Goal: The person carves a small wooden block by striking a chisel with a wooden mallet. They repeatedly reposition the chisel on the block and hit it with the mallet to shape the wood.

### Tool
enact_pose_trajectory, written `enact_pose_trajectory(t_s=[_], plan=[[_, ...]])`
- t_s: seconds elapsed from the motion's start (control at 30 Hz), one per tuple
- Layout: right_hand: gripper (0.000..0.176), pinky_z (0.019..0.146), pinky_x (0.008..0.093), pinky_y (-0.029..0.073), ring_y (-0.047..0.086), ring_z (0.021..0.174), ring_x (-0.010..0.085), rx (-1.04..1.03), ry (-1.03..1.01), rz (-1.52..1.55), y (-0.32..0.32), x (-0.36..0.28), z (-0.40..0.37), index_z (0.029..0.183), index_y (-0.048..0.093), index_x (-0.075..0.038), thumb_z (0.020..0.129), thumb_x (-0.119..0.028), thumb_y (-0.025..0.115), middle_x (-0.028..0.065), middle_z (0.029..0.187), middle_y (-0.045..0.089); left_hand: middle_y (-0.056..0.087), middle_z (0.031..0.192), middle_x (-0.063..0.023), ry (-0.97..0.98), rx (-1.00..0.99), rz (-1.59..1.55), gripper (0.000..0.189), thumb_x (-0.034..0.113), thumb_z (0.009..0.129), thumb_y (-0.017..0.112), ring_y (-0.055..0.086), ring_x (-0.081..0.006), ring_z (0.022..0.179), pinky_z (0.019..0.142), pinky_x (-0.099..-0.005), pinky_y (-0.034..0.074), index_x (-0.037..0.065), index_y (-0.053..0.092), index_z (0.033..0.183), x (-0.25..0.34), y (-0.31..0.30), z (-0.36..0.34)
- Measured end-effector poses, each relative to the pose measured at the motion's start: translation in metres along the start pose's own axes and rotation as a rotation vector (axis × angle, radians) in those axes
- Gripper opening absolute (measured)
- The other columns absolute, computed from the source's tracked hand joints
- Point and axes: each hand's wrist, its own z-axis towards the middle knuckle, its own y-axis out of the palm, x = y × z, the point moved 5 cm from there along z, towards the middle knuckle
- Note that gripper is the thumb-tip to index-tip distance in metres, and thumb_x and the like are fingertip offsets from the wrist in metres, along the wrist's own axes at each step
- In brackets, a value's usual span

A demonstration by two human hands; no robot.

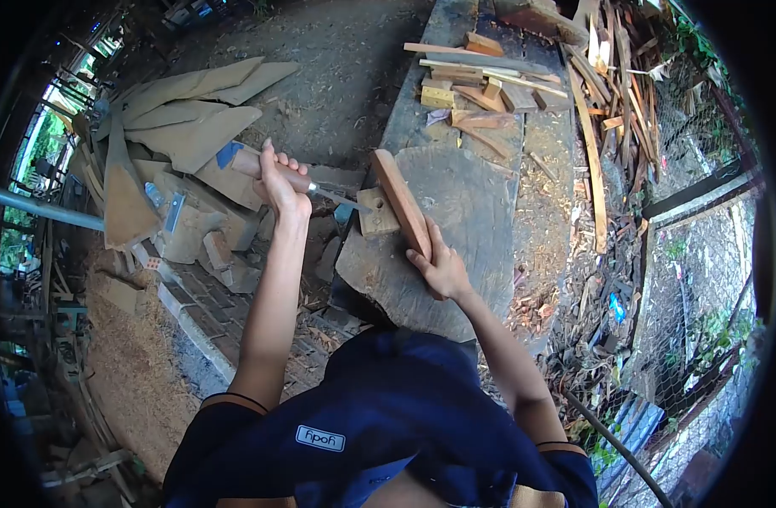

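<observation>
My left hand (284,182) is closed round the brown wooden handle of a chisel-like tool (259,165), whose thin metal blade points right. The blade's end is near a light wooden block (377,213) with holes, on the left edge of a big flat wooden slab (464,199). In my right hand (442,268) is the near end of a reddish-brown wooden bar (402,201), gripped between thumb and fingers. The bar slants up and left over the slab, beside the block. Whether the blade touches the block cannot be made out.
Behind the slab, wood offcuts (481,80) lie piled on the bench. Large wooden boards (180,127) lean at the left. Scrap wood and a wire fence (701,262) are on the right. Sawdust covers the ground (130,372) at lower left.
</observation>
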Motion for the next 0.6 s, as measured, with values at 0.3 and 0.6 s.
enact_pose_trajectory(t_s=[0.3, 0.6], plan=[[0.073, 0.103, 0.0402, 0.038, 0.052, 0.122, 0.0364, 0.066, 0.035, 0.362, -0.006, 0.016, 0.011, 0.146, 0.029, -0.010, 0.087, -0.038, 0.060, 0.0255, 0.128, 0.055, 0.047, 0.065, 0.0024, -0.011, -0.250, 0.207, 0.026, 0.022, 0.089, 0.067, 0.047, -0.0082, 0.053, 0.048, -0.0265, 0.041, 0.010, 0.050, 0.074, -0.012, 0.058, -0.030], [0.071, 0.104, 0.0400, 0.036, 0.051, 0.123, 0.0339, 0.065, 0.021, 0.387, -0.005, 0.017, 0.011, 0.146, 0.030, -0.010, 0.087, -0.037, 0.060, 0.0245, 0.130, 0.054, 0.049, 0.057, 0.0012, 0.097, -0.297, 0.368, 0.026, 0.022, 0.090, 0.068, 0.048, -0.0070, 0.046, 0.043, -0.0235, 0.041, 0.005, 0.054, 0.074, -0.018, 0.074, -0.042]])
